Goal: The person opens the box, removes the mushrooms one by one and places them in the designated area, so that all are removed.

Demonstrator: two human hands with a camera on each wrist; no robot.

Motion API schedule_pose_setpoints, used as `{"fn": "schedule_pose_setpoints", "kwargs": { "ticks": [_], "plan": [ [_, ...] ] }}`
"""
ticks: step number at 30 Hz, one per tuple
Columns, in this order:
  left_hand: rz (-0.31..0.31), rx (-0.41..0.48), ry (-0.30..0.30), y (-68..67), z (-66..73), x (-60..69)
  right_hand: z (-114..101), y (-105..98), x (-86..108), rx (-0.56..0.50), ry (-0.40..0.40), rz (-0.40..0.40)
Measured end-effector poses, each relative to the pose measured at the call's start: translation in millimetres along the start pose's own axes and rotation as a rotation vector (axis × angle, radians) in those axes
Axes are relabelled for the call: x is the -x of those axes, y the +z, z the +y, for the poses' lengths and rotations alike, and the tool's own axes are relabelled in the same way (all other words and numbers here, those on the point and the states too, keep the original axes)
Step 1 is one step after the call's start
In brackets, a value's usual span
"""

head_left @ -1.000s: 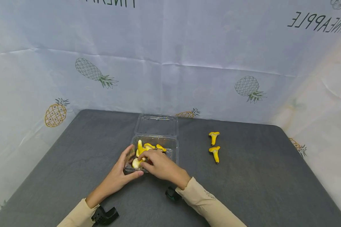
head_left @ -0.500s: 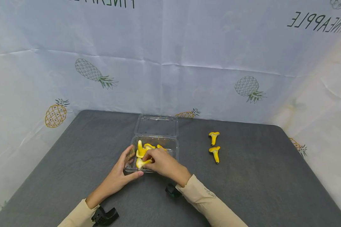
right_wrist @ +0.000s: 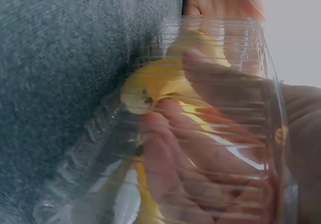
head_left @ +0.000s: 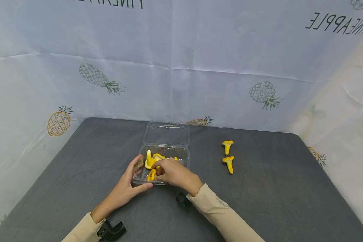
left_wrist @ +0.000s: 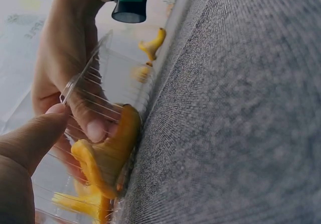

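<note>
A clear plastic clamshell container (head_left: 189, 164) stands on the table with its lid (head_left: 167, 133) folded back. My left hand (head_left: 125, 190) holds its near left corner, thumb on the front rim and fingers along the left side. Inside the box, my right hand (head_left: 176, 173) pinches a yellow chanterelle mushroom (head_left: 151, 174) near the front wall. Through the ribbed plastic, the left wrist view shows this chanterelle (left_wrist: 125, 138) by the right hand's fingertips. More chanterelles (head_left: 149, 162) lie behind it in the box, partly hidden by the right hand.
Two more chanterelles, a farther one (head_left: 227, 147) and a nearer one (head_left: 229, 164), lie on the dark grey table (head_left: 266, 188) right of the container. A pineapple-print cloth (head_left: 199, 43) hangs behind the table.
My right hand has shifted slightly right inside the container, and the chanterelle in it has turned, now showing its darker yellow cap. My left hand keeps its place on the box.
</note>
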State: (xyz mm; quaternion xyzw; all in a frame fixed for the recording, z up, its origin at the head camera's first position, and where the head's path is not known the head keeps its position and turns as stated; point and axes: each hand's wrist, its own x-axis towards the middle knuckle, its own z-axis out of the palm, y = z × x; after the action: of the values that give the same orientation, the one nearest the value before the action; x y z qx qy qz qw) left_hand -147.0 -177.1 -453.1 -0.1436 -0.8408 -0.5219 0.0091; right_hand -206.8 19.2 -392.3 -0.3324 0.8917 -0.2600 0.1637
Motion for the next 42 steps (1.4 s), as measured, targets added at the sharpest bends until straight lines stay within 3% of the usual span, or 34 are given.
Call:
{"fn": "schedule_pose_setpoints", "kwargs": {
  "ticks": [4,15,26,33,42],
  "plan": [
    [0.001,0.007,0.000,-0.1,0.1,-0.1,2.0,-1.5,-1.0,0.023,-0.025,-0.027],
    [-0.002,0.003,-0.012,-1.1,-0.8,-0.3,8.7,-2.5,-0.3,-0.120,-0.052,-0.100],
    [0.000,0.048,-0.001,-1.3,-1.2,-0.4,10.4,0.7,2.7,-0.200,-0.050,-0.050],
    [-0.002,0.027,-0.024,-1.7,-1.2,-1.2,12.7,-4.0,3.5,-0.230,-0.054,-0.073],
    [-0.008,0.017,-0.033,-2.0,-0.1,-0.6,13.9,-11.3,7.4,-0.389,-0.016,-0.086]
  ]
}}
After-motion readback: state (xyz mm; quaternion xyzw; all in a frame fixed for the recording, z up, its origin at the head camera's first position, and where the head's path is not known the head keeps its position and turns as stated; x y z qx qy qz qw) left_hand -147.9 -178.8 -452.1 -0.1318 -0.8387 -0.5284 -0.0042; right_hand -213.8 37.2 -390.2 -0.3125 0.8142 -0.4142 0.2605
